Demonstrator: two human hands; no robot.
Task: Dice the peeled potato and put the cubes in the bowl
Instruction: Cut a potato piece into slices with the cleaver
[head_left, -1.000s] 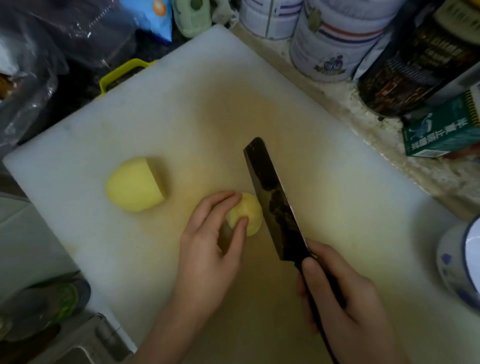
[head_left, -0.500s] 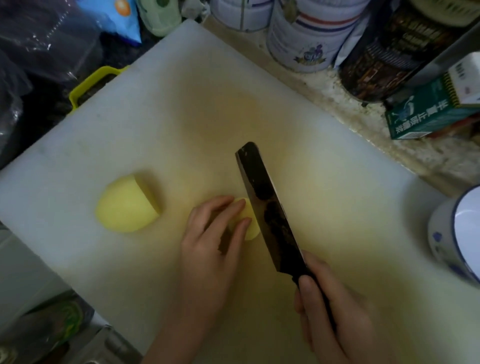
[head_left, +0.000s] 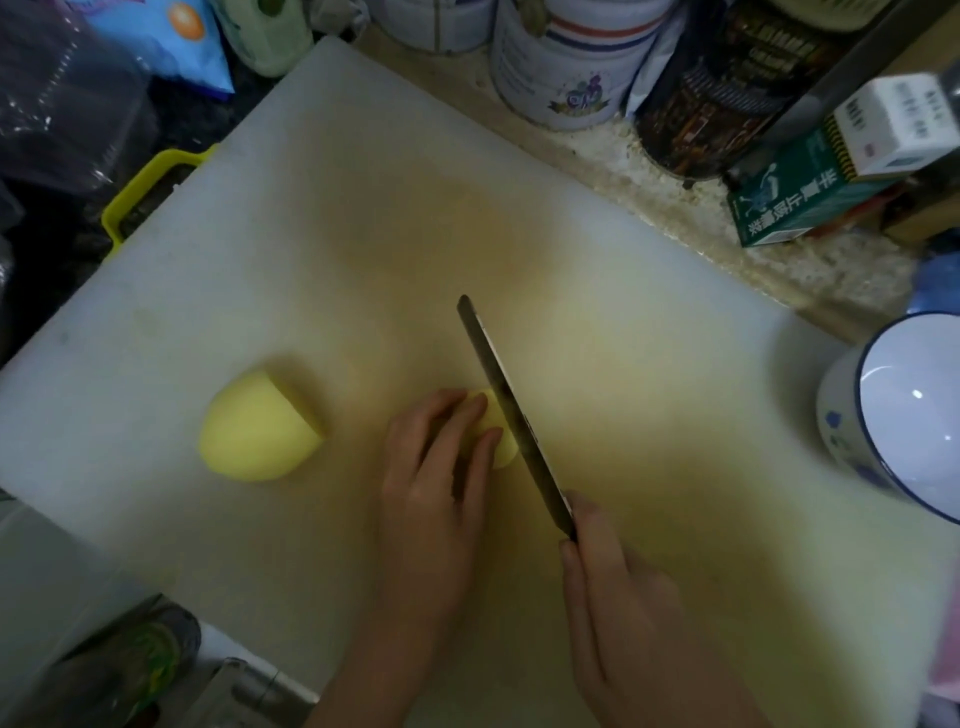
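Note:
On the white cutting board (head_left: 322, 218) lie two peeled potato pieces. The larger half (head_left: 257, 428) sits alone at the left. My left hand (head_left: 434, 483) holds the smaller piece (head_left: 498, 436) down with its fingertips, and the fingers cover most of it. My right hand (head_left: 623, 618) grips the handle of a dark knife (head_left: 511, 410). The blade stands on edge, down on the smaller piece just right of my left fingertips. A white bowl with a blue rim (head_left: 904, 415) stands at the board's right edge, nothing visible inside it.
Tins (head_left: 566, 67), a dark jar (head_left: 727, 98) and a green carton (head_left: 800, 197) line the counter behind the board. Plastic bags (head_left: 67, 98) and a yellow handle (head_left: 140, 197) lie off the left corner. Off the board's lower left corner sits a metal fitting (head_left: 244, 691).
The knife has turned from its tilted, flat-showing pose to edge-down and come onto the smaller potato piece beside my left fingers. The larger half has stayed put.

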